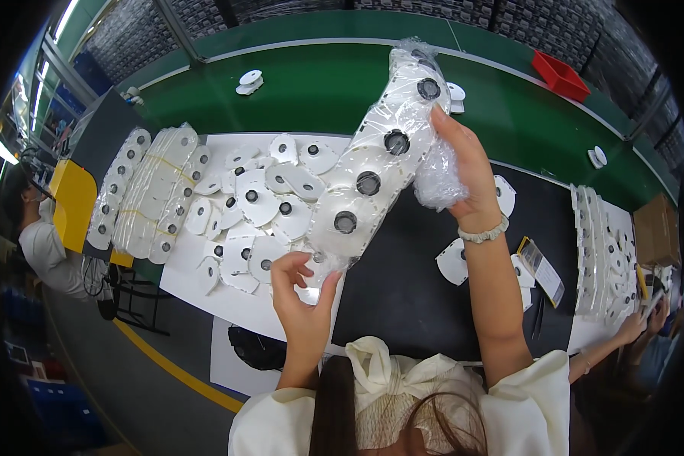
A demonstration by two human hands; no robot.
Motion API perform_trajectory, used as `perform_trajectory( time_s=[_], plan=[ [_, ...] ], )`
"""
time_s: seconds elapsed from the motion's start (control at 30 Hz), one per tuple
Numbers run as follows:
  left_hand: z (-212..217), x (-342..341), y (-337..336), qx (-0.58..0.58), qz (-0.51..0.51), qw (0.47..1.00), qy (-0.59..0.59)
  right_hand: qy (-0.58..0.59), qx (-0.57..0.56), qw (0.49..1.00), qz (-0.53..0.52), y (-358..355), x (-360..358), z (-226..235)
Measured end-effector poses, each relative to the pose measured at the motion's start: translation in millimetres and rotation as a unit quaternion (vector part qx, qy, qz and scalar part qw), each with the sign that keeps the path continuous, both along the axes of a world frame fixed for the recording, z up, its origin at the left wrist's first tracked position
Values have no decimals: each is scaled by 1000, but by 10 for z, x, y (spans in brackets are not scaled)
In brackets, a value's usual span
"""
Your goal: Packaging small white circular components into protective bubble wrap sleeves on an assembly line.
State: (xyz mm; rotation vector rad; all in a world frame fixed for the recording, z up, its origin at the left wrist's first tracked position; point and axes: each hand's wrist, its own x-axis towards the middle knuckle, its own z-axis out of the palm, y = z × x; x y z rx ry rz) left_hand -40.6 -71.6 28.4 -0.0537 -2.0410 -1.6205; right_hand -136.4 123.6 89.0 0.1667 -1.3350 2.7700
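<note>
A long clear plastic sleeve of white plastic parts with dark round hubs is held up at a slant over the table. My right hand grips its upper side, thumb on the film, with a crumpled bunch of clear plastic under the fingers. At the lower end, my left hand has its thumb and curled fingers around the sleeve's tip; the contact is partly hidden. Many loose white disc parts with dark hubs lie heaped on white sheeting to the left.
Filled sleeves are stacked at the left, others at the right. On the black mat lie loose discs and a printed card. Behind run a green conveyor and a red bin. A co-worker's hand is at right.
</note>
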Motion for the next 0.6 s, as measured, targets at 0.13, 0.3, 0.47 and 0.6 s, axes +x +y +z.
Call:
perform_trajectory(
  time_s=[0.13,0.3,0.47,0.6],
  plan=[
    [-9,48,-49,-2,-63,994,-87,-3,-52,998,31,23,-47,-48],
    [1,99,-83,97,-99,988,-71,-6,-104,993,48,29,-81,-71],
    [88,253,-107,47,-30,997,61,64,-5,997,-52,-15,-72,-75],
    [155,319,-128,-74,0,988,133,102,61,985,-122,-69,-38,-55]
  ],
)
